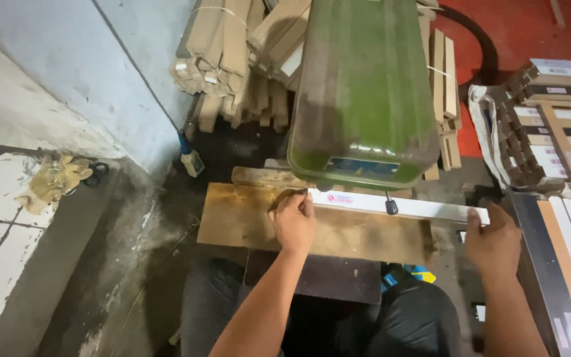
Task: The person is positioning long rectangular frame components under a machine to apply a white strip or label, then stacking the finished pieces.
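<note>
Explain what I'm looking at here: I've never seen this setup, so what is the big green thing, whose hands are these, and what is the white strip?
This is one picture from a camera on the worker's head, looking down at their own two bare hands. The green machine stands over a worn wooden table. A long white strip lies across that table, under the machine. The left hand presses on the strip's left end, and the right hand holds its right end. Behind stand bundles of wooden strips. At the right lie stacks of flat strips. A crumpled glove sits on the ledge at the left.
</note>
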